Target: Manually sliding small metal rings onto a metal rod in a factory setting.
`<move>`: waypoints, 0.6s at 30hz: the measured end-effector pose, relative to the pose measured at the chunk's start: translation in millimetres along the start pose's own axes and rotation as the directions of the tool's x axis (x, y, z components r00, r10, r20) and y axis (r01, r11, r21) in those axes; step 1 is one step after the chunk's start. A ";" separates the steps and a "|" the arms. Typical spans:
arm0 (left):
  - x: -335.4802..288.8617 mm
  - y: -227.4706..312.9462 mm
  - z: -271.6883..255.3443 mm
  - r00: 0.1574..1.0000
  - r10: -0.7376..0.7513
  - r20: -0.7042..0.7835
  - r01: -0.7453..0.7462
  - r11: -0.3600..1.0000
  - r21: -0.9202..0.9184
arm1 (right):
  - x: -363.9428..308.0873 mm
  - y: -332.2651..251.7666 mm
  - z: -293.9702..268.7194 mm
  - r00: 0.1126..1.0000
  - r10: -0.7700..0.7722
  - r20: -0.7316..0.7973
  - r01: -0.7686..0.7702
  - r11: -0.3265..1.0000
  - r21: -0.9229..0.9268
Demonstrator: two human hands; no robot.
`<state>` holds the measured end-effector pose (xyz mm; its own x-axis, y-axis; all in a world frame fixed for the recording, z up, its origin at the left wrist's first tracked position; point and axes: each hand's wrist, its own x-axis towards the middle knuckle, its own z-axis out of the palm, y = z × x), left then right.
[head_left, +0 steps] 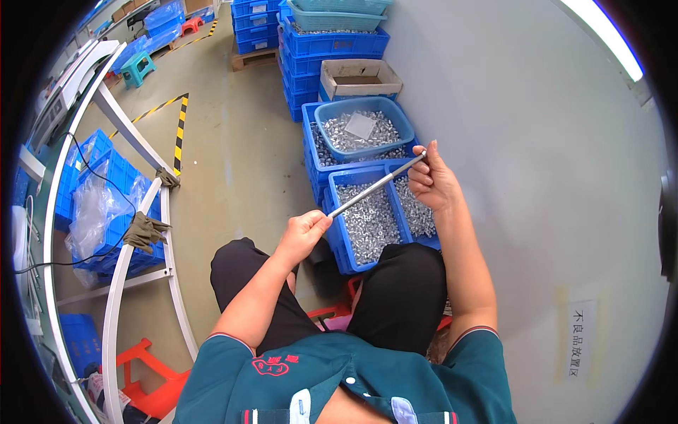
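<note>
A slim metal rod [376,186], silvery toward one end and darker and thicker toward the other, slants across in front of me. My left hand [302,237] is closed on its lower left end, thumb and fingers pinching it. At the upper right end, my right hand [436,180] grips the tip between thumb and fingers. Below the rod stands a blue divided bin [342,244] filled with small shiny metal parts [367,230]. A lighter blue basket [328,116], holding similar parts and a pale square piece [361,126], sits on the bin behind.
Stacked blue crates [300,67] and an open carton [360,71] stand farther back along the grey wall [537,177]. To my left is a white-framed bench [116,304] with gloves [146,232] on its frame. A red stool [152,381] stands lower left.
</note>
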<state>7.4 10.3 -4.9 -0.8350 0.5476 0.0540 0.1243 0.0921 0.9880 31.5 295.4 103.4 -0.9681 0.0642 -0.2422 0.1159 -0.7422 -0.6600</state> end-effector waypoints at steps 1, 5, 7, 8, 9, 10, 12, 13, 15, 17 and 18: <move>-0.1 0.2 -0.3 1.000 0.000 -0.001 0.000 1.000 -0.001 | -0.4 0.0 2.1 1.000 0.001 0.001 -0.001 1.000 -0.001; -0.9 -1.9 -2.5 1.000 0.016 -0.026 -0.017 1.000 -0.003 | -3.8 -3.3 12.6 0.998 -0.046 -0.042 0.037 0.983 -0.180; -1.3 -2.0 -3.5 0.999 0.022 -0.029 -0.021 1.000 0.015 | -5.9 -6.8 18.7 0.995 -0.072 -0.075 0.046 0.952 -0.302; -1.4 -1.3 -3.7 0.999 0.020 -0.032 -0.019 1.000 0.023 | -5.9 -9.1 21.3 0.992 -0.088 -0.094 0.043 0.912 -0.407; -1.7 -0.8 -3.7 0.999 0.018 -0.035 -0.017 0.999 0.030 | -6.0 -10.2 22.7 0.988 -0.107 -0.112 0.036 0.861 -0.507; -1.9 -0.9 -3.7 0.999 0.017 -0.037 -0.016 0.999 0.030 | -5.4 -7.8 24.2 0.988 -0.106 -0.111 0.035 0.861 -0.507; -2.6 -0.8 -3.6 0.998 0.026 -0.059 -0.025 0.999 0.029 | -4.5 -1.4 27.6 0.987 -0.139 -0.075 0.094 0.899 -0.427; -2.5 -1.2 -3.8 0.998 0.027 -0.059 -0.026 0.999 0.030 | -4.3 -1.7 26.7 0.987 -0.139 -0.074 0.095 0.899 -0.427; -2.1 -2.2 -4.4 0.999 0.018 -0.052 -0.015 0.999 0.045 | -3.5 -3.1 21.5 0.993 -0.099 -0.063 0.065 0.908 -0.413; -2.3 -0.5 -5.1 0.998 0.043 -0.046 -0.039 0.996 0.074 | -4.8 -9.6 13.0 0.997 -0.067 -0.026 0.049 0.907 -0.419; -2.2 0.7 -4.9 0.997 0.068 -0.043 -0.063 0.993 0.102 | -5.3 -11.3 9.1 0.999 -0.031 0.011 0.033 0.904 -0.427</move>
<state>6.7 5.1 -3.7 -0.8470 0.5163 0.1268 0.2307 0.1420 0.9626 33.3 297.3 118.6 -0.9736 0.0799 -0.2138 0.1679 -0.3836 -0.9081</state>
